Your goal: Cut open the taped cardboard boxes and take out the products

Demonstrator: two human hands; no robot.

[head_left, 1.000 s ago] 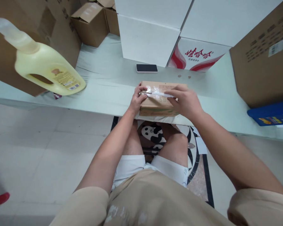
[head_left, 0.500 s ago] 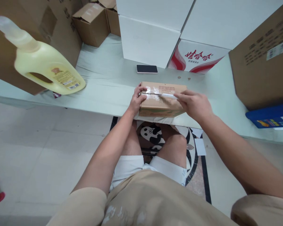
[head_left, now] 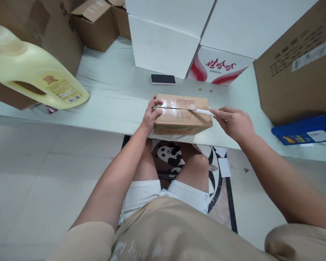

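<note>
A small brown cardboard box [head_left: 183,119] stands at the table's front edge, with clear tape [head_left: 168,104] along its top seam. Gripping the box's left end is my left hand [head_left: 151,115], fingers on top and near the seam. My right hand [head_left: 232,121] is closed around the end of a white-handled knife [head_left: 204,112], just past the box's right edge. The knife's thin blade points left and lies at the seam; whether its tip is inside the slit I cannot tell.
Behind the box lies a phone [head_left: 163,79]. White cartons [head_left: 160,47] are stacked at the back. A yellow detergent bottle [head_left: 40,76] stands left; a large brown carton [head_left: 296,69] and a blue bottle [head_left: 305,129] are on the right. The table [head_left: 111,108] has a pale cloth.
My right hand has drawn the knife rightward along the seam, toward the box's right end. My left hand keeps its hold on the box. The whole view has shifted slightly.
</note>
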